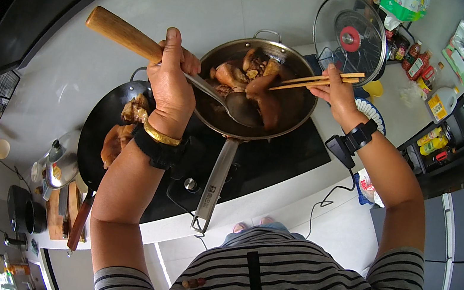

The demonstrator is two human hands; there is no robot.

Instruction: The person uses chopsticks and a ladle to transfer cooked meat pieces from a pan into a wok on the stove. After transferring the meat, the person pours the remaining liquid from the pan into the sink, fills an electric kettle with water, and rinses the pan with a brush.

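My left hand (173, 86) grips a metal turner (208, 90) with a thick wooden handle. Its rounded blade rests low inside a steel frying pan (295, 114) with dark brown liquid. In my right hand (340, 96) is a pair of wooden chopsticks (304, 83). Their tips touch a long brown piece of meat (263, 100), which lies partly by the turner's blade. Further browned meat pieces (231, 75) sit toward the pan's far side. To the left, a black wok (97, 129) holds more meat (115, 143), partly hidden by my left forearm.
Both pans stand on a black cooktop (252, 161). A glass lid (329, 20) stands upright behind the frying pan, to the right. Sauce bottles (419, 65) line the right counter. The pan handle (214, 187) and wok handle (80, 223) project over the front edge. A cable hangs from my right wrist.
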